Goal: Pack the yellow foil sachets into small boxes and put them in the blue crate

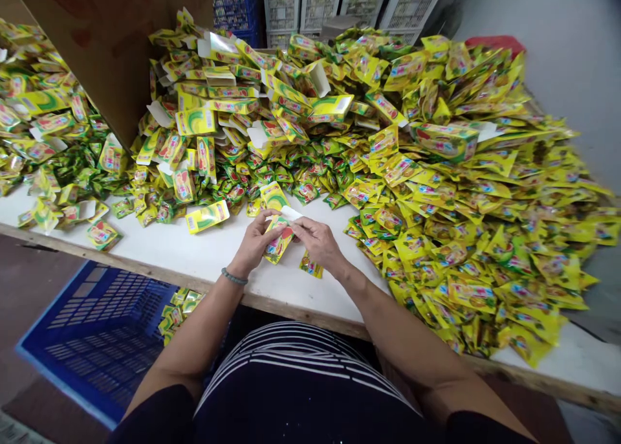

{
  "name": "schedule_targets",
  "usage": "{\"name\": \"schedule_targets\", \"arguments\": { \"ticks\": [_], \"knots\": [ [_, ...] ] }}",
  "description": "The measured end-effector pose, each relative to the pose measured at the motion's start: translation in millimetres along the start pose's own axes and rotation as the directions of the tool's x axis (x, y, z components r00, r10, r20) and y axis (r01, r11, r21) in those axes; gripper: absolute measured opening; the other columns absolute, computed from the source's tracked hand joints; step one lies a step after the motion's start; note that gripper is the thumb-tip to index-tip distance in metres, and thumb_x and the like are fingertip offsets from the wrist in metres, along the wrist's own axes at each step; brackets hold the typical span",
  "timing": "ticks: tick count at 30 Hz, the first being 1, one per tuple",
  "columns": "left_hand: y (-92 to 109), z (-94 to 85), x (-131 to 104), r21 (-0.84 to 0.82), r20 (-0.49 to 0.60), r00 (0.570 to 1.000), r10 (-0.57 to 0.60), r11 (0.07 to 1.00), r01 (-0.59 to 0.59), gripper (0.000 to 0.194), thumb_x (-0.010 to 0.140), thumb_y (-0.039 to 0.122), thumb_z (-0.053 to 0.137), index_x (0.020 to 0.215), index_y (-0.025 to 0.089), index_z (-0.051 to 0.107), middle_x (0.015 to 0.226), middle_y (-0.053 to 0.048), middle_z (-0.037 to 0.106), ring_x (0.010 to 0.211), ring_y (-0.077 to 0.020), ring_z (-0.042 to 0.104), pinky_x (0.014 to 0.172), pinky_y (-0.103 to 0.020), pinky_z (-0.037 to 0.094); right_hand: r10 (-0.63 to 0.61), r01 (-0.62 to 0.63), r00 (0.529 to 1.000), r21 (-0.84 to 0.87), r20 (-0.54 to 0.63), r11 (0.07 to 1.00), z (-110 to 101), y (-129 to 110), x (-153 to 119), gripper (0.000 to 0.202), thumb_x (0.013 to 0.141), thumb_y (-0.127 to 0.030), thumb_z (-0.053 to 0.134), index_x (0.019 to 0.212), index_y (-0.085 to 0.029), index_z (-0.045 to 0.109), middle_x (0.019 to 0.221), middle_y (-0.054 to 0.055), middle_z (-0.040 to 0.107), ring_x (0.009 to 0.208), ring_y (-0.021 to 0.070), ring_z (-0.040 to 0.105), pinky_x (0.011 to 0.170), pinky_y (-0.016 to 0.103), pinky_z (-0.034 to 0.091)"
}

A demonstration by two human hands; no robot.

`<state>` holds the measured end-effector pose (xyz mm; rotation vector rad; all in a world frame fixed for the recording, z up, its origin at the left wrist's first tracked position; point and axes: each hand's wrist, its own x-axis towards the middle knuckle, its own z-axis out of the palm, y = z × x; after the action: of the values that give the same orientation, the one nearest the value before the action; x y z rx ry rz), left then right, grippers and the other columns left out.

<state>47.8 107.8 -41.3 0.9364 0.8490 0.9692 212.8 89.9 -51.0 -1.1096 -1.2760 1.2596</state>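
My left hand, with a beaded bracelet on its wrist, grips a small yellow-green box above the white table. At the box's open upper end, the fingers of my right hand are pinched by the white flap; whether they hold the flap or something smaller is hidden. A small yellow packet lies below my right hand. Just beyond my hands rests another yellow-green box, and a further box lies flat to the left.
Yellow packets are heaped on the right. Boxes and small green packets pile up behind my hands. A cardboard sheet stands back left. Below the table edge, a blue crate holds small boxes. Crates stand behind.
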Motion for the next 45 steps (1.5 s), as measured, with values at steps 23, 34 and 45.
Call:
{"name": "schedule_targets", "arguments": {
  "ticks": [23, 34, 45],
  "knots": [
    [0, 1.8, 2, 0.17, -0.071, 0.997, -0.011, 0.985, 0.023, 0.06, 0.058, 0.034, 0.092, 0.105, 0.017, 0.059, 0.063, 0.005, 0.067, 0.05, -0.0087, 0.057, 0.05, -0.019, 0.044, 0.222, -0.208, 0.973, 0.169, -0.068, 0.963, -17, 6, 9, 0.038, 0.059, -0.042, 0.088, 0.087, -0.016, 0.079, 0.085, 0.006, 0.079, 0.076, 0.0181, 0.071, 0.08, 0.035, 0.057],
    [-6, -5.2, 2, 0.233, -0.064, 0.997, 0.044, 0.972, -0.028, 0.049, 0.063, 0.037, 0.089, 0.104, 0.015, 0.071, 0.059, 0.005, 0.058, 0.049, -0.0067, 0.049, 0.049, -0.02, 0.036, 0.07, -0.065, 0.997, -0.186, 0.021, 0.98, -19, -2, 3, 0.033, 0.08, -0.04, 0.072, 0.106, -0.021, 0.08, 0.1, 0.005, 0.08, 0.086, 0.0217, 0.072, 0.082, 0.035, 0.056],
    [-2, -5.0, 0, 0.288, -0.024, 0.998, 0.057, 0.957, -0.047, 0.044, 0.07, 0.037, 0.085, 0.109, 0.017, 0.078, 0.057, 0.004, 0.054, 0.051, -0.0073, 0.044, 0.048, -0.021, 0.033, 0.146, -0.143, 0.986, -0.043, 0.075, 0.989, -30, 7, 6, 0.036, 0.081, -0.042, 0.072, 0.107, -0.019, 0.08, 0.091, 0.005, 0.08, 0.082, 0.0216, 0.074, 0.079, 0.035, 0.059]
  ]
}}
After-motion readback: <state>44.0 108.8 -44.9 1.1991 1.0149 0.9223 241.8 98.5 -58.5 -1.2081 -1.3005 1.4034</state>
